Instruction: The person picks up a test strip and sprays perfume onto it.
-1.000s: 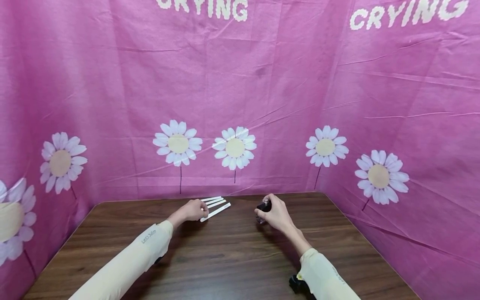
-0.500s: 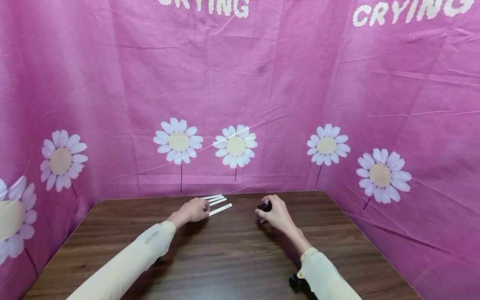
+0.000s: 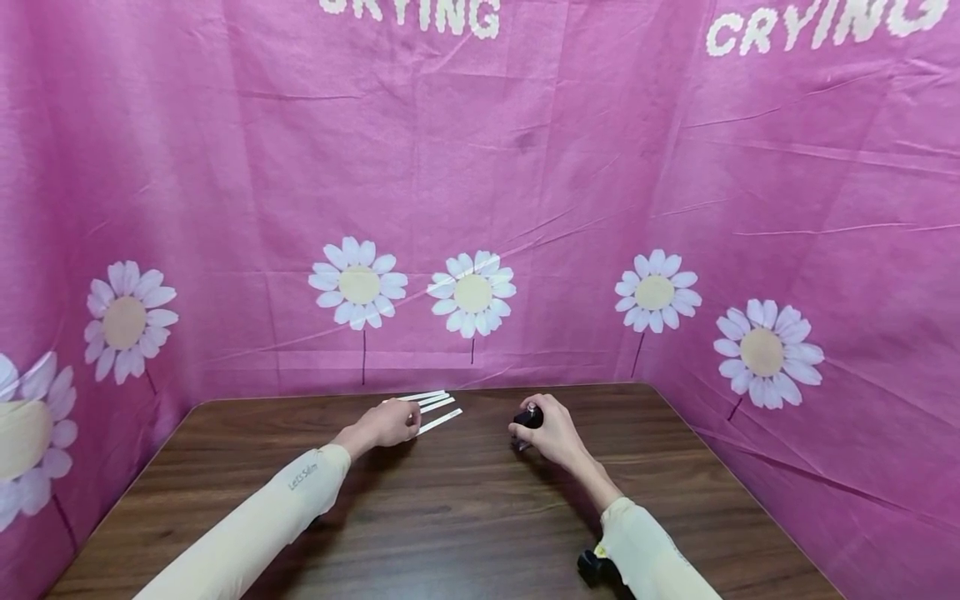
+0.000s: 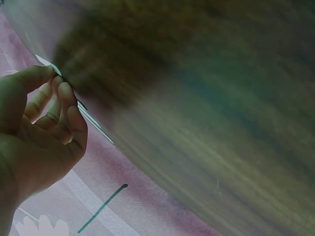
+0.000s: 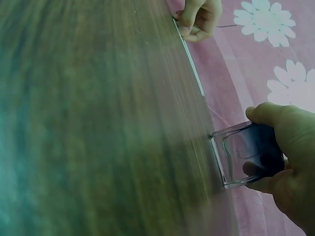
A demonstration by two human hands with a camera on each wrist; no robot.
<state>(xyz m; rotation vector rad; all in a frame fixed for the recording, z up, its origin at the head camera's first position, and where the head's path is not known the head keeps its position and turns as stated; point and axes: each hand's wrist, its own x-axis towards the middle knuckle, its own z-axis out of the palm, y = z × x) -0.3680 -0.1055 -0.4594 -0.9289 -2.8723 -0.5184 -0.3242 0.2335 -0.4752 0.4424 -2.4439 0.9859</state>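
Observation:
My right hand grips a square glass perfume bottle, clear toward its base and dark toward the top. In the right wrist view thumb and fingers hold its opposite sides, and its base meets the tabletop. My left hand pinches the near end of a white paper strip at the table's far side. In the left wrist view its thumb and fingertips come together at the strip. Several more white strips lie fanned out just behind, partly hidden by that hand.
The brown wooden table ends at a pink curtain printed with daisies, which hangs behind and along both sides. A black object shows beneath the right sleeve.
My left hand has moved slightly right, over the near end of the front strip, and its fingers have closed on it. The right hand stays on the bottle with little visible movement.

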